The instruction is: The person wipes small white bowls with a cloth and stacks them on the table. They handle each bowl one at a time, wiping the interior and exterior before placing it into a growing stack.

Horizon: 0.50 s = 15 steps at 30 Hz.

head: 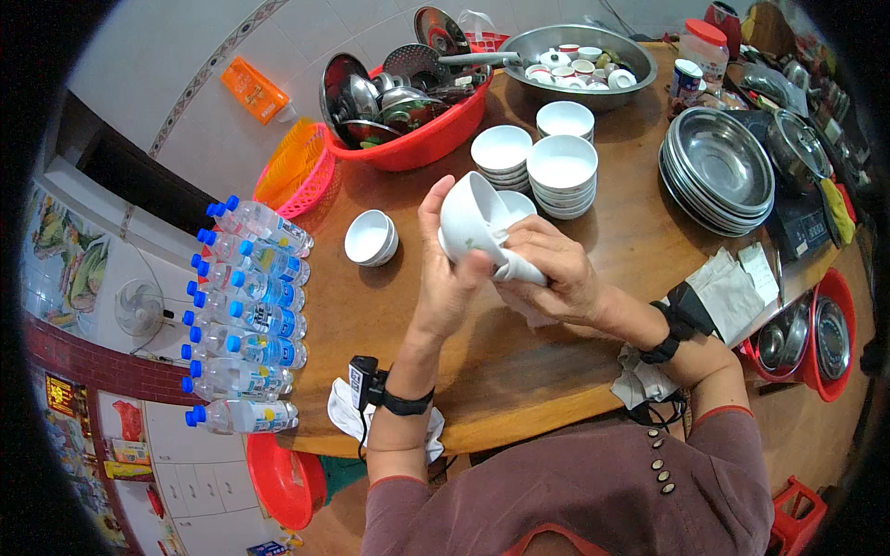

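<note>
A white porcelain bowl (pixel 464 212) with a small green leaf print is held tilted on its side above the wooden table. My left hand (pixel 441 295) grips it, with the thumb across the outside and the fingers behind. In my right hand (pixel 556 271) is a white cloth (pixel 516 270), folded over the bowl's rim and wall. Just beyond the held bowl another white bowl (pixel 518 203) shows, partly hidden by my hands. Behind stand three stacks of white bowls: a left stack (pixel 500 149), a front right stack (pixel 562 167) and a back stack (pixel 564 119).
A short bowl stack (pixel 368 238) stands to the left, near rows of water bottles (pixel 268 320). Farther back are a red basin of pans and lids (pixel 431 142) and a steel basin of cups (pixel 584 94). Stacked steel plates (pixel 723 160) and a cloth (pixel 719 295) lie right.
</note>
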Available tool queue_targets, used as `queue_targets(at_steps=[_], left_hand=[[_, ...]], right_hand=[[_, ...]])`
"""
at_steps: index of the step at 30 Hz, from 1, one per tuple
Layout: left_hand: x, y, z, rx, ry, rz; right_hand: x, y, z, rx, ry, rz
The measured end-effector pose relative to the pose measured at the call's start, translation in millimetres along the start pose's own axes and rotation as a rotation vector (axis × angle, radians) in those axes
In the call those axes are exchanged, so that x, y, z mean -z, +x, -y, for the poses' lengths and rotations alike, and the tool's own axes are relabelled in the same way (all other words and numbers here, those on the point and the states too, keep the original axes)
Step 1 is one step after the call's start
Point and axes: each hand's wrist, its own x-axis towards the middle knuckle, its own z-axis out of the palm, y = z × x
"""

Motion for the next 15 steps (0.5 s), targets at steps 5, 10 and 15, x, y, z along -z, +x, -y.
queue_targets(at_steps=[5, 10, 15], left_hand=[[1.9, -1.0, 7.6, -0.035, 0.024, -0.011], [14.0, -1.1, -1.9, 0.254, -0.179, -0.035], [31.7, 10.1, -3.4, 0.462, -0.238, -0.001]], right_hand=[[-0.8, 1.5, 2.0, 0.076, -0.081, 0.044], [3.5, 3.7, -5.4, 0.227, -0.262, 0.154], [12.5, 7.3, -9.7, 0.254, -0.352, 0.196]])
